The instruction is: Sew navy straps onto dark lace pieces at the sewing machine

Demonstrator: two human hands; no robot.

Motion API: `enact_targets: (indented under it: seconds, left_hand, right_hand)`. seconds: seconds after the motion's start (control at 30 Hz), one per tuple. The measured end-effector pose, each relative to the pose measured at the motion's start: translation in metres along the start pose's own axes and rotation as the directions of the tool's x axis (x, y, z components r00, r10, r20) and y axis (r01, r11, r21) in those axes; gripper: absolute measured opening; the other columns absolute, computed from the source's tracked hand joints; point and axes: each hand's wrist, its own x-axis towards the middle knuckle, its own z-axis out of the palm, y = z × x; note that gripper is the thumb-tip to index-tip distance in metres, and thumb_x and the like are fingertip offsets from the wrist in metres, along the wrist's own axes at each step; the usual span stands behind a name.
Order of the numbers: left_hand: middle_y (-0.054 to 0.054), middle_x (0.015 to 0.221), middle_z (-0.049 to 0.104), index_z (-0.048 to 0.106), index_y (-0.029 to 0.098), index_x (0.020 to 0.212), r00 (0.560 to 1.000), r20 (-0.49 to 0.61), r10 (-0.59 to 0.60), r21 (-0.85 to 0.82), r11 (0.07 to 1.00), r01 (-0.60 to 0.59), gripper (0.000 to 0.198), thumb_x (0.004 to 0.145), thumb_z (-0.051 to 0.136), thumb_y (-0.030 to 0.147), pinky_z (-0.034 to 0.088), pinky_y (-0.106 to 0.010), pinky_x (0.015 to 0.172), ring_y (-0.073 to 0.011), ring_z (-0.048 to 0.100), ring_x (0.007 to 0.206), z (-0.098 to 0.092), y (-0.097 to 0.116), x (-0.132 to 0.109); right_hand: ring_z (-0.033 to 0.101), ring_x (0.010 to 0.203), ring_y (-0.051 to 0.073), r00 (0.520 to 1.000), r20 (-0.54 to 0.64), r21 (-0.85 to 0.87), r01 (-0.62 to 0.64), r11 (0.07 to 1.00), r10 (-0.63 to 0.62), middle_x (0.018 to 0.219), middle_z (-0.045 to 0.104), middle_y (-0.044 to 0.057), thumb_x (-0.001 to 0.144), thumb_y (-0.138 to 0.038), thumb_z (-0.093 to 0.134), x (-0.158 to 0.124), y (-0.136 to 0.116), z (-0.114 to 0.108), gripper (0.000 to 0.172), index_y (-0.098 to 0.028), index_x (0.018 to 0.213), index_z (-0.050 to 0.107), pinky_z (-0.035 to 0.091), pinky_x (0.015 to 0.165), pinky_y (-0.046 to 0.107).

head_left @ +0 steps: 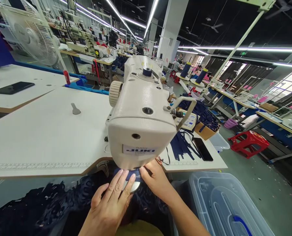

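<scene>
A cream sewing machine head fills the middle of the view. Just under its front, a piece of dark blue fabric lies over a rounded, pale metal plate. My left hand rests flat on the fabric from the left, its fingers spread and pointing toward the machine. On the right side my right hand has its thumb and fingers pressed at the fabric's edge, with the fingertips partly behind the machine. The needle area is hidden by the machine head.
Left on the white table lies a small grey metal piece. Dark blue strips and a black phone lie right of the machine. A lidded clear bin stands at lower right; dark fabric hangs at lower left.
</scene>
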Motion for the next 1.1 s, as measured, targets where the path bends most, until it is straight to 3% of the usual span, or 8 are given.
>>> enact_targets:
  seconds: [0.3,0.6,0.83,1.0,1.1]
  left_hand:
    - [-0.005,0.123,0.064,0.030,0.031,0.142,1.000,-0.018,-0.009,0.014,1.000,0.009,0.052,0.092,0.045,0.029,0.032,-0.034,0.088,-0.0180,0.062,0.105,0.000,0.002,0.000]
    - [-0.007,0.128,0.061,0.038,0.027,0.140,0.999,-0.034,-0.029,0.056,0.998,0.031,0.050,0.091,0.048,0.032,0.031,-0.033,0.092,-0.0175,0.061,0.109,-0.001,0.002,-0.002]
    - [-0.009,0.131,0.058,0.043,0.025,0.137,0.998,-0.062,-0.028,0.059,0.998,0.032,0.050,0.090,0.051,0.038,0.029,-0.034,0.097,-0.0198,0.058,0.113,0.000,0.000,-0.003]
    - [-0.007,0.129,0.060,0.043,0.029,0.137,0.993,-0.085,-0.085,0.001,0.996,0.085,0.045,0.092,0.046,0.037,0.030,-0.035,0.095,-0.0194,0.059,0.110,0.000,0.003,-0.003]
    - [-0.006,0.128,0.061,0.046,0.028,0.135,0.998,-0.049,-0.051,0.025,0.998,0.052,0.044,0.091,0.048,0.035,0.029,-0.034,0.096,-0.0183,0.059,0.109,-0.003,0.005,0.000]
  right_hand:
    - [0.055,0.091,0.017,1.000,-0.025,0.019,0.010,1.000,-0.009,0.086,0.056,0.001,0.089,-0.014,0.049,0.000,0.005,0.004,0.021,-0.024,0.099,0.064,0.043,0.086,0.029]
    - [0.054,0.090,0.017,0.998,-0.061,0.035,-0.028,0.999,0.031,0.086,0.057,0.003,0.087,-0.013,0.046,0.002,0.008,0.013,0.017,-0.019,0.076,0.058,0.043,0.083,0.028]
    - [0.052,0.085,0.017,0.992,-0.122,0.044,-0.017,0.999,0.023,0.086,0.057,0.002,0.089,-0.018,0.045,0.003,0.014,0.019,0.012,-0.020,0.085,0.056,0.042,0.079,0.028]
    - [0.052,0.075,0.014,0.992,-0.100,0.145,-0.066,0.987,0.081,0.084,0.055,0.001,0.093,-0.031,0.044,-0.008,0.030,0.018,0.017,-0.019,0.105,0.050,0.043,0.071,0.026]
    - [0.052,0.074,0.015,0.998,-0.045,0.058,-0.041,0.997,0.044,0.083,0.057,0.002,0.095,-0.036,0.044,-0.015,0.043,0.013,0.020,-0.018,0.099,0.052,0.042,0.070,0.027]
